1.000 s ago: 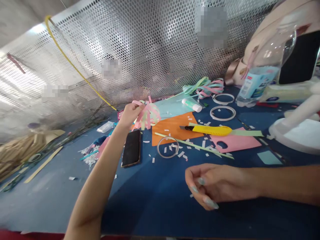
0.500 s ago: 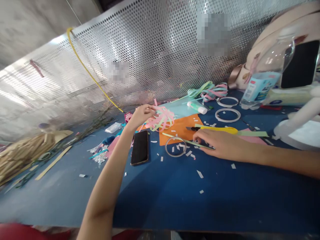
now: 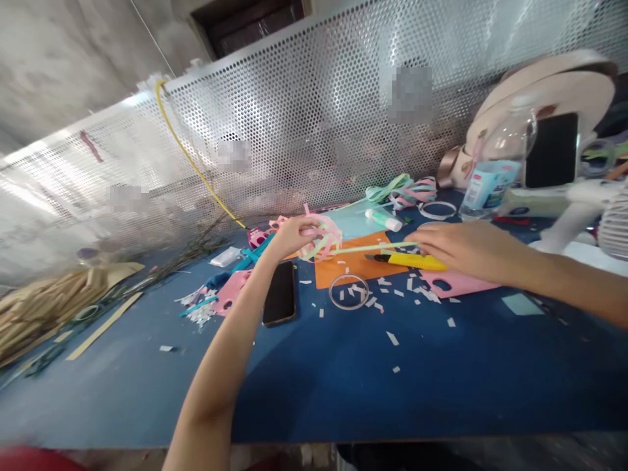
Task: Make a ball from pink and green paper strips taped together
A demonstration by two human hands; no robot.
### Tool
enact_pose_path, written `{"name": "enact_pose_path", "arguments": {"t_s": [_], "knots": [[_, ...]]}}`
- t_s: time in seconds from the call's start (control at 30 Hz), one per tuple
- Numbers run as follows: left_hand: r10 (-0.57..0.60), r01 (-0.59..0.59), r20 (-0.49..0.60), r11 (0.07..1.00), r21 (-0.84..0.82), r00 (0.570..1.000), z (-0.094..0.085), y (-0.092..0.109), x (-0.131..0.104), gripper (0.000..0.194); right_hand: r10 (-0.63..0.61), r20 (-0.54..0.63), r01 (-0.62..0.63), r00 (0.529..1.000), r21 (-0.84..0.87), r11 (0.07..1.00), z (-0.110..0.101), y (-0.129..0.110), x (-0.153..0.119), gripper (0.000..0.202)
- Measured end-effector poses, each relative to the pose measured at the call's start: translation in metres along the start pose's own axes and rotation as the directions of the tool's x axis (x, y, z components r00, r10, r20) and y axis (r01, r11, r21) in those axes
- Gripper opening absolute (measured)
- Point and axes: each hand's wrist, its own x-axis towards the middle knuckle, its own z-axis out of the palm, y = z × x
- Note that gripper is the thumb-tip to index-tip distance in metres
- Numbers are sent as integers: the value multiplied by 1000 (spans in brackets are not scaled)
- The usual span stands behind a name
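My left hand [image 3: 293, 237] is closed on a loose ball of looped pink and green paper strips [image 3: 328, 242], above the left part of an orange sheet [image 3: 330, 276]. A pale green paper strip [image 3: 375, 247] runs from beside the loops across to my right hand [image 3: 466, 250], whose fingers pinch its far end. Just under that strip lies a yellow utility knife [image 3: 416, 261], its dark tip over the orange sheet. A thin ring [image 3: 333, 299] rests in front of the sheet among white paper scraps. Beneath my right hand is pink paper with holes [image 3: 458, 286].
A phone [image 3: 279, 296] lies beside my left forearm. At the back are a glue stick [image 3: 383, 220], more looped strips [image 3: 413, 192] and a white ring [image 3: 438, 216]. A bottle [image 3: 490, 183] and a small fan [image 3: 615, 219] stand right. A perforated metal panel [image 3: 304, 124] borders the table.
My right hand has lifted off the table with the green strip, which is now raised and stretched toward the loops. My left hand has closed further around the loops. The view has shifted slightly.
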Motion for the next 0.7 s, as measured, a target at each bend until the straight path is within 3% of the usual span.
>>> {"name": "enact_pose_path", "arguments": {"t_s": [0.1, 0.2, 0.47, 0.7], "knots": [[-1, 7, 52, 994, -112, 999, -9, 2, -5, 6, 105, -80, -116, 991, -156, 981, -12, 6, -3, 38], [27, -16, 73, 989, -148, 997, -11, 0, -8, 13, 126, -119, -146, 985, -174, 974, -14, 9, -1, 39], [48, -19, 137, 978, -206, 989, -8, -22, -6, 26, 176, -26, -176, 984, -280, 944, -3, 10, 15, 44], [4, 22, 176, 989, -147, 984, -12, -17, -9, 24, 162, 0, -154, 987, -303, 940, 6, 8, 26, 42]]}}
